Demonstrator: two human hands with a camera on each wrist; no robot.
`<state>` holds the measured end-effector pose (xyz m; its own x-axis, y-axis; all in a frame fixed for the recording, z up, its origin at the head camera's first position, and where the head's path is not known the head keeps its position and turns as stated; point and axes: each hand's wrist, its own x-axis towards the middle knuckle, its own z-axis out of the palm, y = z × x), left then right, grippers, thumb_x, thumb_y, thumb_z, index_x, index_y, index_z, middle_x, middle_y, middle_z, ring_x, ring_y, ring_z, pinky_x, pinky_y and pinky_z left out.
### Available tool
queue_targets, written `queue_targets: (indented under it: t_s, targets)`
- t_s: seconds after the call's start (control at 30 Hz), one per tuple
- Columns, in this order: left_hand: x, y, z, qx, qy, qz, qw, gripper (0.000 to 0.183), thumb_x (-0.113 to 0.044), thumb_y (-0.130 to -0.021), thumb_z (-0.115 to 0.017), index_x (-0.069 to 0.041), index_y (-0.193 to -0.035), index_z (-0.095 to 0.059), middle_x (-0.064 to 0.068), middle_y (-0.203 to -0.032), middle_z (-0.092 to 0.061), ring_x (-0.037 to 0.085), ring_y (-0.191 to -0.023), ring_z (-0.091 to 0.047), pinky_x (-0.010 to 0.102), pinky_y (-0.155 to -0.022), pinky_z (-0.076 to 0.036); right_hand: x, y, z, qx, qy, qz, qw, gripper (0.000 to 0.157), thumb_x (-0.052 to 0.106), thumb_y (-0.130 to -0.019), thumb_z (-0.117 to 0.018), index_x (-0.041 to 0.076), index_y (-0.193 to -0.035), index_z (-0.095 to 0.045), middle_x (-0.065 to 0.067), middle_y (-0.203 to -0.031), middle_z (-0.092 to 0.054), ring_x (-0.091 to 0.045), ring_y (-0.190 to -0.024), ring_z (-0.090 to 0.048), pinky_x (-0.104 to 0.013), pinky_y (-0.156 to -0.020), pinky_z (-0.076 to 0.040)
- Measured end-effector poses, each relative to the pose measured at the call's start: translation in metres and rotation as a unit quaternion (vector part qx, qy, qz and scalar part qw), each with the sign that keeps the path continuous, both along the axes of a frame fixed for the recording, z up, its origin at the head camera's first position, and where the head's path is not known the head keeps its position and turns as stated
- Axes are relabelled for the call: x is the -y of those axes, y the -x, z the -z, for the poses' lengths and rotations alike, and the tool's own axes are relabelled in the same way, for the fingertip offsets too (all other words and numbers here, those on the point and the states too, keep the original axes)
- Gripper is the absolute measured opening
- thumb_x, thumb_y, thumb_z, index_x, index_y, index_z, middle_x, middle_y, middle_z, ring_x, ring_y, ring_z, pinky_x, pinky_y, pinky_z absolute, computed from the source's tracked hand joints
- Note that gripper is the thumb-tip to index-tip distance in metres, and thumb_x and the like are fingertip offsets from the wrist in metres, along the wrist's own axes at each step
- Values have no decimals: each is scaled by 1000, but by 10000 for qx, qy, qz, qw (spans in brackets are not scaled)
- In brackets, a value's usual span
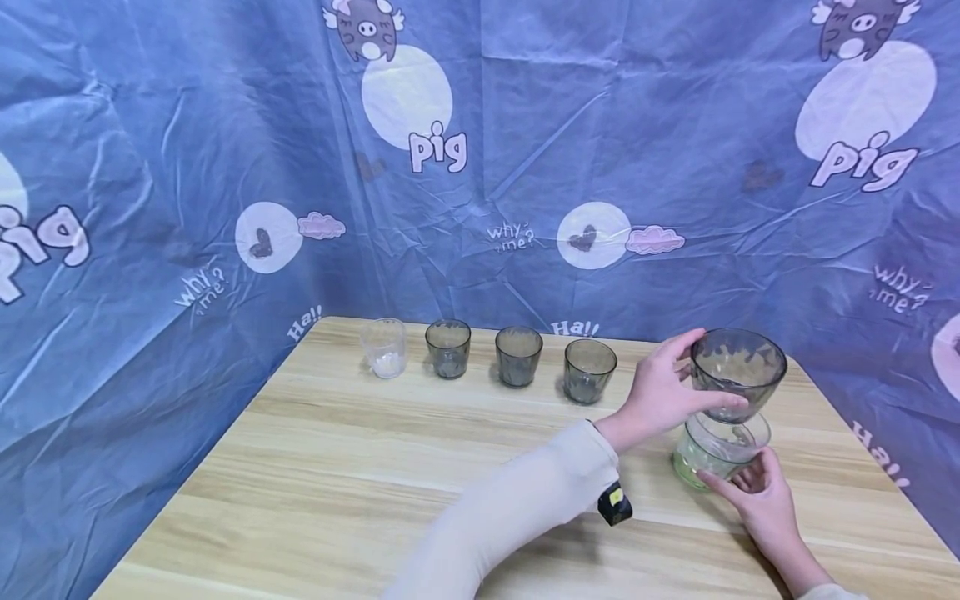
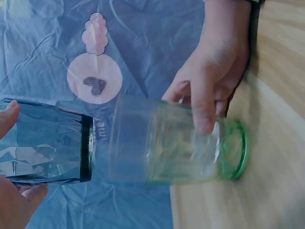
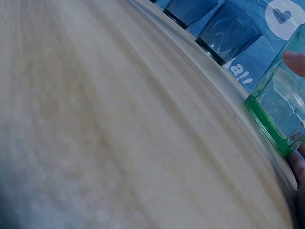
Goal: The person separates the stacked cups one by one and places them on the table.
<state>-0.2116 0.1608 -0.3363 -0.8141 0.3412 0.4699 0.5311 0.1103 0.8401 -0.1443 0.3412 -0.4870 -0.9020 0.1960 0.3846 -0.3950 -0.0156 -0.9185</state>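
At the right of the table in the head view, my left hand (image 1: 663, 396) grips a dark grey glass (image 1: 738, 375) by its sides. It hangs upright, just above a stack of two glasses. The stack is a clear glass (image 2: 128, 143) nested in a green glass (image 2: 233, 148); a gap parts it from the dark glass in the left wrist view. My right hand (image 1: 767, 504) holds the green glass low down, thumb on the near side. In the right wrist view the green-based glass (image 3: 274, 114) is cut off at the right edge, with only fingertips showing.
Along the table's back edge stands a row: a clear glass (image 1: 385, 350) at the left, then three dark grey glasses (image 1: 519, 358). A blue printed cloth (image 1: 480, 183) hangs behind the wooden table (image 1: 337, 467). A small black device (image 1: 615, 503) sits at my left wrist.
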Motion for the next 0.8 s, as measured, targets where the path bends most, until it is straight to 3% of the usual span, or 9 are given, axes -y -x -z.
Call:
queue_targets:
  t_s: [0.27,0.37,0.53,0.8]
  targets:
    - [26,10,-12,-130,-184,142,9996,86,-7,-68,-92,-1,-143,-50,8,-141,-53,6,-124,-51,8,-93,-44,-1,-1,0,11,23,8,10000,74,-29,-77,-63,17,-132,-46,17,-116,-65,7,-107,-58,-5,-89,-45]
    - [38,14,-15,-162,-274,204,9993,86,-5,-67,-92,0,-143,-50,10,-139,-54,5,-117,-54,9,-93,-45,-1,-1,0,34,8,15,10000,74,-28,-77,-63,17,-133,-46,18,-117,-65,7,-108,-58,-5,-89,-44]
    - [60,21,-19,132,-517,333,9980,86,-1,-67,-91,-1,-143,-50,9,-137,-55,2,-109,-53,13,-93,-48,-2,0,0,22,-1,35,10000,75,-29,-77,-63,18,-134,-45,18,-118,-64,8,-109,-57,-4,-90,-43]
    - [101,26,-13,443,-705,260,9962,85,4,-67,-89,-2,-143,-51,8,-136,-57,7,-116,-55,17,-95,-49,-1,0,2,-16,-58,32,10000,77,-28,-77,-63,18,-135,-44,18,-118,-64,8,-109,-57,-3,-91,-42]
